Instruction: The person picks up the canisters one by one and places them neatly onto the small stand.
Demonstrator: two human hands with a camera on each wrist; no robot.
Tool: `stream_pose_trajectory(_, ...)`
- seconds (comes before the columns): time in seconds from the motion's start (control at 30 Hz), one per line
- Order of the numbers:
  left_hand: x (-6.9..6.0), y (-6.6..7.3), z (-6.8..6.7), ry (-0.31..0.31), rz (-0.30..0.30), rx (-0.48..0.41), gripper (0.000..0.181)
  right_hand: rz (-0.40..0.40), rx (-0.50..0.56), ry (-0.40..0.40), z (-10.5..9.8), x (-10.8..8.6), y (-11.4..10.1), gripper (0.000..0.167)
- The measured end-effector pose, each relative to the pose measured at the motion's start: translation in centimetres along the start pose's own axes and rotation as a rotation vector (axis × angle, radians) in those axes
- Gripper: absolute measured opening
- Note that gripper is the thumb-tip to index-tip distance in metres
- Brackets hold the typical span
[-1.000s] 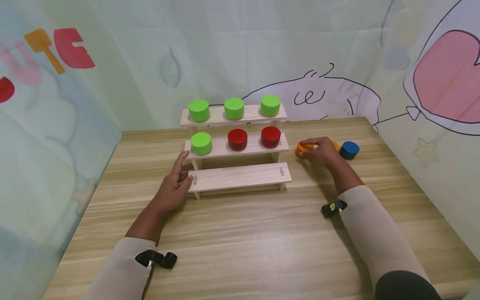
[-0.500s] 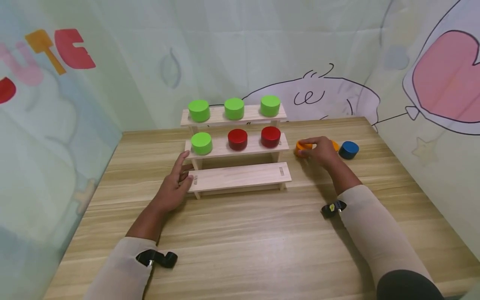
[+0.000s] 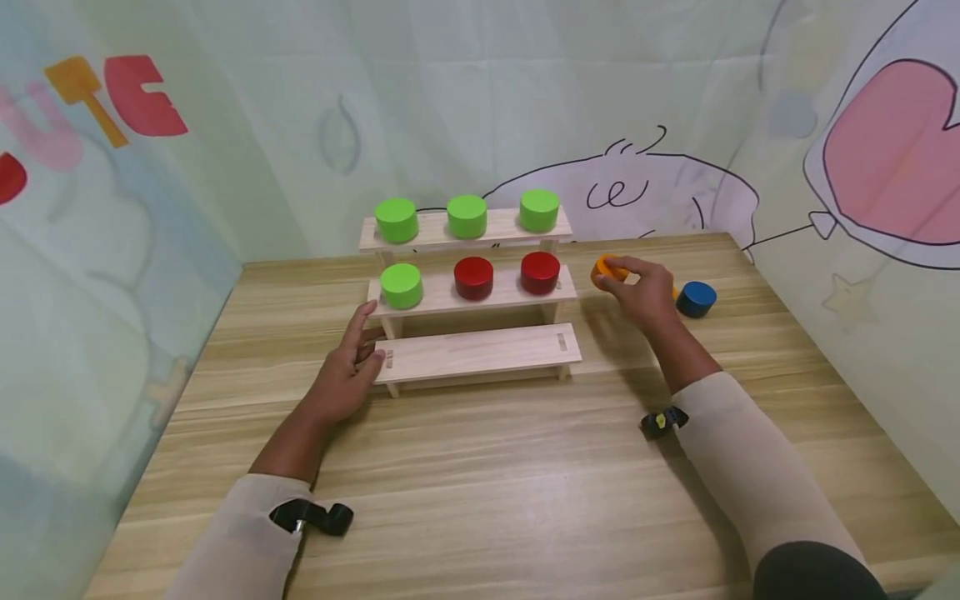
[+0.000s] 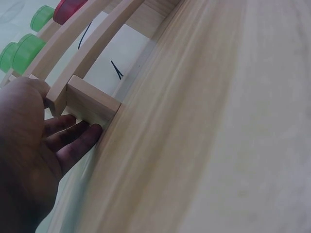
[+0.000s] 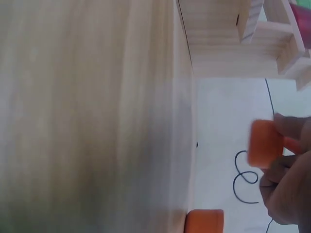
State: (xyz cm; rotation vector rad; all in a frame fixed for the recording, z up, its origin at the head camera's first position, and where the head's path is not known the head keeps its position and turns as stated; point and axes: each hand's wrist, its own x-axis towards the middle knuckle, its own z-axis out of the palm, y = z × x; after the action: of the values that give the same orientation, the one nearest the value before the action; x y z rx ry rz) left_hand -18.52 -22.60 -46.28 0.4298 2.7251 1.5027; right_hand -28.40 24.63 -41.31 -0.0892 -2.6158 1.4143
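A wooden three-step rack (image 3: pixel 480 354) stands on the table. Green round blocks (image 3: pixel 467 217) line its top step; one green block (image 3: pixel 401 286) and two red blocks (image 3: pixel 473 278) sit on the middle one. At the rack's left end, my left hand (image 3: pixel 345 379) touches the wood, thumb at the lowest step's corner and index finger reaching to the middle step; its other fingers (image 4: pixel 80 143) lie beside the end support. My right hand (image 3: pixel 645 292) pinches an orange round block (image 3: pixel 606 270), held above the table in the right wrist view.
Right of the rack, a blue round block (image 3: pixel 696 299) stands on the wooden table (image 3: pixel 510 483). Beside it, a second orange block (image 5: pixel 205 222) is mostly hidden behind my right hand in the head view. A printed curtain (image 3: pixel 420 108) hangs behind the table.
My right hand has raised the orange block from the table, moving it slightly away from me. My left hand stays at the rack's end, and the rack's blocks have not moved.
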Motion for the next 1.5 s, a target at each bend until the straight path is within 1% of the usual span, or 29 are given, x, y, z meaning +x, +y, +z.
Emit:
stream_pose_trajectory(0.1,0.0,0.0,0.0,0.000,0.004,0.002,0.078,-0.061,0.067,0.096,0.4,-0.5,-0.4,0.044)
stream_pose_trajectory(0.23,0.0,-0.1,0.0,-0.002,0.004,0.003,0.077,-0.071,0.128,0.171,0.7,-1.0,-1.1,0.044)
stream_pose_trajectory(0.37,0.0,0.0,0.0,-0.001,0.004,0.006,0.078,-0.085,0.199,0.226,0.9,-1.4,-1.8,0.045)
stream_pose_trajectory(0.47,0.0,0.0,0.0,0.003,0.003,0.009,0.078,-0.117,0.231,0.257,1.0,-1.6,-2.3,0.045)
stream_pose_trajectory(0.6,0.1,0.1,0.0,0.000,0.001,0.008,0.077,-0.175,0.231,0.300,1.1,-2.1,-2.8,0.044)
stream_pose_trajectory(0.77,0.1,0.0,0.0,0.001,-0.003,0.012,0.077,-0.274,0.273,0.348,1.4,-2.8,-3.7,0.042)
stream_pose_trajectory(0.83,0.1,0.0,0.0,0.003,-0.004,0.012,0.077,-0.322,0.280,0.353,1.5,-3.1,-4.1,0.041)
stream_pose_trajectory(1.03,0.0,0.1,-0.1,-0.002,-0.023,0.006,0.078,-0.466,0.233,0.350,2.0,-4.0,-4.7,0.041)
stream_pose_trajectory(1.17,0.0,0.0,-0.1,-0.004,-0.032,0.000,0.078,-0.552,0.271,0.348,2.5,-4.5,-5.2,0.042)
stream_pose_trajectory(1.33,0.0,0.0,-0.1,-0.002,-0.022,0.011,0.078,-0.616,0.347,0.318,3.1,-5.1,-6.2,0.044)
stream_pose_trajectory(1.5,-0.1,0.0,0.0,0.001,-0.018,0.018,0.078,-0.632,0.405,0.262,4.0,-6.1,-7.3,0.046)
